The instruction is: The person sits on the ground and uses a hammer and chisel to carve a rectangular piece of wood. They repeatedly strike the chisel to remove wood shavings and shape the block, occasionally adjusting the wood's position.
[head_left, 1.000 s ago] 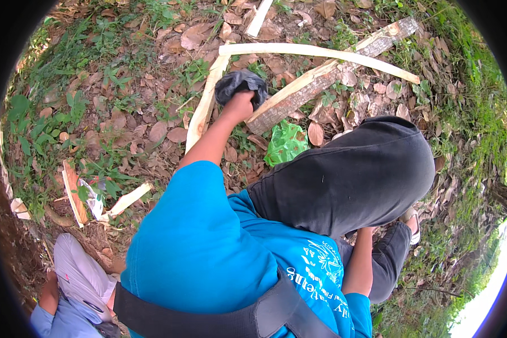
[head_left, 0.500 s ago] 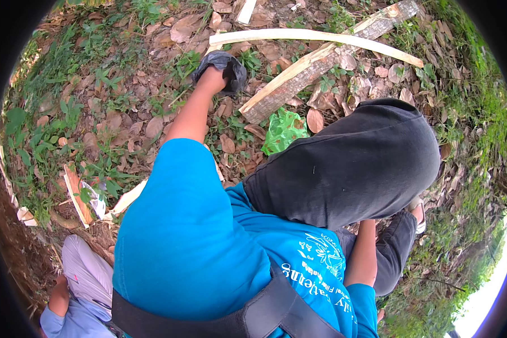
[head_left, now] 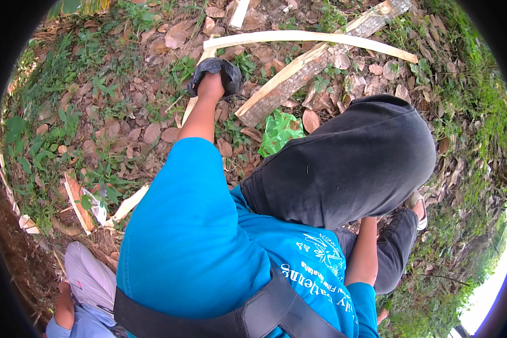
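My left hand (head_left: 213,84) reaches out over the leaf litter, with a black plastic bag (head_left: 231,79) around it. The bag and the back of the hand hide its fingers. Under that hand and wrist runs a narrow pale wood strip (head_left: 191,109); whether I grip it, I cannot tell. Just beyond, a long curved pale wood strip (head_left: 298,36) lies across a split log (head_left: 298,81) with bark on one side. A crumpled green plastic bag (head_left: 280,133) sits between the log and my bent knee. My right forearm (head_left: 365,250) goes behind my leg, which hides the right hand.
My raised leg in dark trousers (head_left: 349,163) takes up the right middle. Wood pieces (head_left: 79,203) and a pale offcut (head_left: 130,203) lie at the left. Another person in light trousers (head_left: 87,273) sits at the lower left. Green plants (head_left: 67,121) grow among dry leaves.
My left hand has drawn back slightly and turned, and more of the narrow wood strip now shows beneath it. The view has shifted a little. My right arm stays where it was.
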A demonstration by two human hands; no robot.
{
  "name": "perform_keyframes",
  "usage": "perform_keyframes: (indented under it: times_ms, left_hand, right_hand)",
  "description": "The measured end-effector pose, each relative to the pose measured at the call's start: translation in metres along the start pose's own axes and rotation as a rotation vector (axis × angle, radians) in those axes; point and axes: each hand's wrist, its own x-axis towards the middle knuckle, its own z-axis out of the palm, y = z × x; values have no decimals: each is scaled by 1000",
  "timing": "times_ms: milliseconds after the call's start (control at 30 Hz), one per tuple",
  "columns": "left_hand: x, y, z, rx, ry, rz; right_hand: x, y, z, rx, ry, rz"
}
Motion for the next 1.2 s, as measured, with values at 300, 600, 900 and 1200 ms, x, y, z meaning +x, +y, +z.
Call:
perform_keyframes:
  times_ms: [300, 600, 900, 1200]
  left_hand:
    - [5, -4, 22, 78, -116, -83]
    - [22, 13, 36, -216, -2, -386]
    - [26, -25, 70, -151, 24, -218]
    - [11, -20, 26, -341, 80, -254]
  right_hand:
    - [-4, -4, -10, 28, 35, 34]
    - [-8, -3, -11, 52, 44, 68]
    - [-4, -8, 0, 113, 16, 95]
    - [-16, -33, 1, 378, 106, 145]
